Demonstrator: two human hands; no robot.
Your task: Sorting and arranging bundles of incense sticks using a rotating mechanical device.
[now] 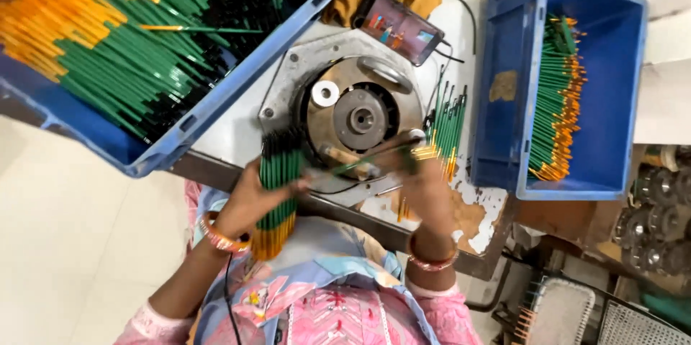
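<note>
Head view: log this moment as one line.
left hand: grips pencil bundle | right hand: holds one pencil at round machine | blue bins both sides

Bright, even light from above, soft shadows only, a sheen on the metal disc (pixel 358 111), the right hand (pixel 425 187) smeared with motion blur, straight edges bowing toward the corners

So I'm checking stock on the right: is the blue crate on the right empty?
No, the right blue crate holds a stack of green brushes with orange ends along its left side.
</note>
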